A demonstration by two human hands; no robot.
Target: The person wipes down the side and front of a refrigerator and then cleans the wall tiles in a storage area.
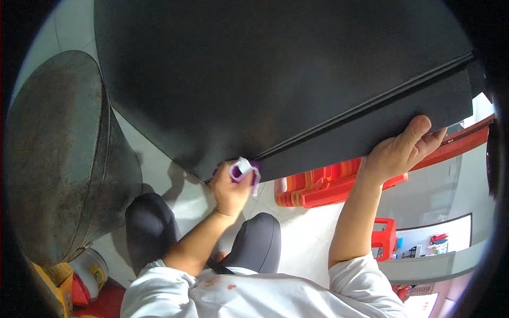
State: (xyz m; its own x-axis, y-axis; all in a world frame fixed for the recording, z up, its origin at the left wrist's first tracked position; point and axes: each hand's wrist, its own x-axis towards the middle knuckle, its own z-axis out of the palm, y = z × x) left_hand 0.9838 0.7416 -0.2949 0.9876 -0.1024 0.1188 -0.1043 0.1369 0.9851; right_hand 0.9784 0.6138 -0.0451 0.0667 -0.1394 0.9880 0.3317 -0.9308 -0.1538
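My left hand (230,194) is closed around a folded purple-and-white cloth (241,169), or something like one; blur hides its exact form. It is at the near corner of a large dark, flat panel (278,71), where a ridged seam (358,106) ends. Beyond the seam runs a narrower dark board (338,149). My right hand (397,153) grips that board's outer edge, thumb on the upper face and fingers partly hidden beneath.
A large dark, worn cylinder (59,159) stands at left beside the panel. Stacked red plastic stools (330,185) lie under the board, and another red stool (383,238) is farther right. A yellow box (55,284) and a white bucket (89,274) sit lower left. Pale floor tiles (306,238) surround my knees.
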